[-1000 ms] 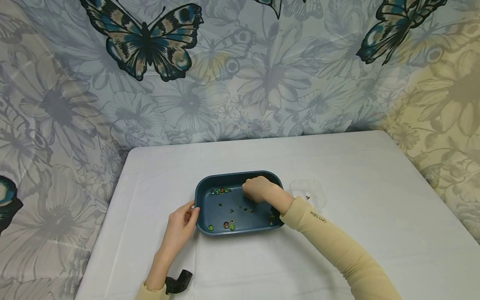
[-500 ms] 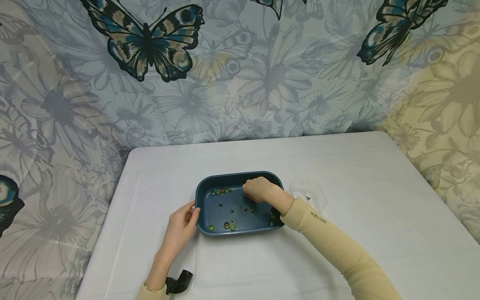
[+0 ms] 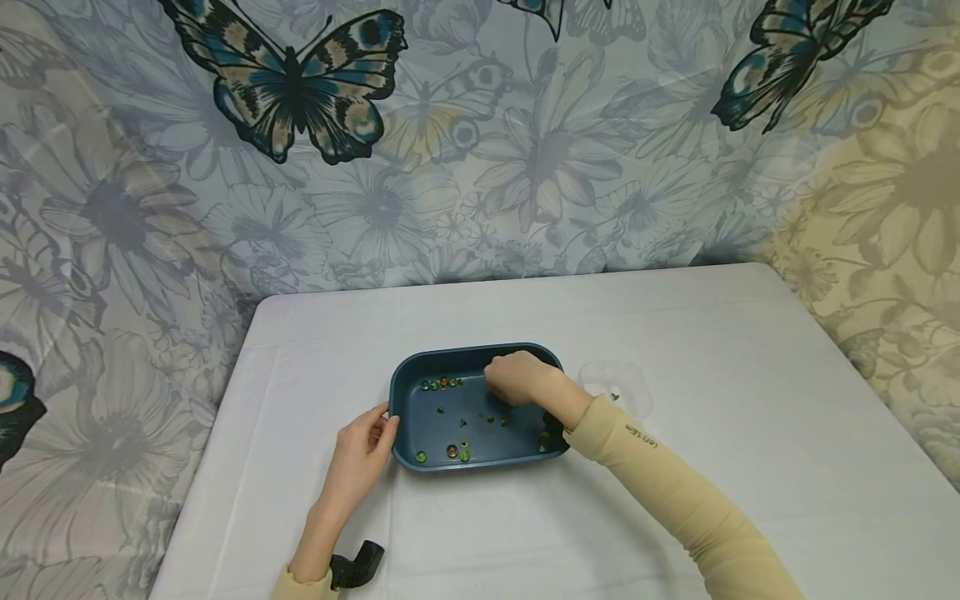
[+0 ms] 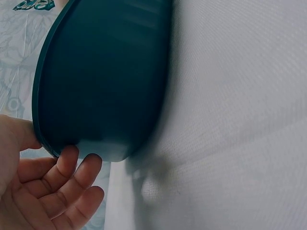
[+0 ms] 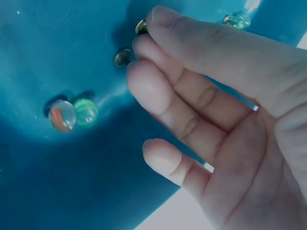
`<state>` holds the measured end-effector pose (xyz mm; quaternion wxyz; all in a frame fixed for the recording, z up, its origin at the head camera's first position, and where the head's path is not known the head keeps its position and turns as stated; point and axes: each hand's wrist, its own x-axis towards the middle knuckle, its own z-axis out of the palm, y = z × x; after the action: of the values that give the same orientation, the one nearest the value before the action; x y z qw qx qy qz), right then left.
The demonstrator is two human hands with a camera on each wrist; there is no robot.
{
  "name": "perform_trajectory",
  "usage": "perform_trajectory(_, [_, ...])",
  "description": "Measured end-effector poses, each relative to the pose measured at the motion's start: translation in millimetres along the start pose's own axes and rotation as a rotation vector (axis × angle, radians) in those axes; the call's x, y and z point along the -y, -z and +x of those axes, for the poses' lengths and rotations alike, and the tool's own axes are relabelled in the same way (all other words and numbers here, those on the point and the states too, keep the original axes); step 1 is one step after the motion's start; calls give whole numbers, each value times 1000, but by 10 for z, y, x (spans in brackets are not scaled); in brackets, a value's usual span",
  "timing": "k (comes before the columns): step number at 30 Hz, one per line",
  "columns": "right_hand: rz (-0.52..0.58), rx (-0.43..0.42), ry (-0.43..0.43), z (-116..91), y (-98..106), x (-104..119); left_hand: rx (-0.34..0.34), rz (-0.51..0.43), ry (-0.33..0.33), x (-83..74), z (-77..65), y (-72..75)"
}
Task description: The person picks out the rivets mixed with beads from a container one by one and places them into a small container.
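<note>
A dark blue rectangular tray (image 3: 480, 462) lies on the white table. My left hand (image 3: 358, 454) grips its left end; in the left wrist view the thumb sits at the rim and the fingertips (image 4: 88, 165) touch the outer wall. Inside the tray's right half, my right hand (image 3: 517, 379) reaches down. Seen from the right wrist, its thumb and index fingertip pinch a brass thumbtack (image 5: 140, 27), partly hidden by the thumb. Another thumbtack (image 5: 123, 57) lies just beside the fingertips. An orange-streaked marble (image 5: 62, 116) and a green marble (image 5: 86, 111) rest nearby in the tray.
More marbles (image 3: 444, 382) line the tray's back left, and several small thumbtacks (image 3: 491, 419) are scattered mid-tray. Right of the tray, partly behind the right forearm, stands a clear plastic container (image 3: 636, 387) with a small dark piece (image 3: 615, 397) in it. A butterfly-patterned cloth (image 3: 525, 167) hangs behind the table.
My right forearm has shifted very slightly to the right. Both hands stay where they were, and the marbles and tacks in the tray have not moved.
</note>
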<state>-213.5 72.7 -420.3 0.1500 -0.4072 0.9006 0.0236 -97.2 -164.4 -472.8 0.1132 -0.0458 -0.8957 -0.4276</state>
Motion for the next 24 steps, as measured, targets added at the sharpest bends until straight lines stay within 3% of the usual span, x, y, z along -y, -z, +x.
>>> perform_trajectory(24, [41,-102,100,-162,247,86,3,-4,-6,-5,1,5])
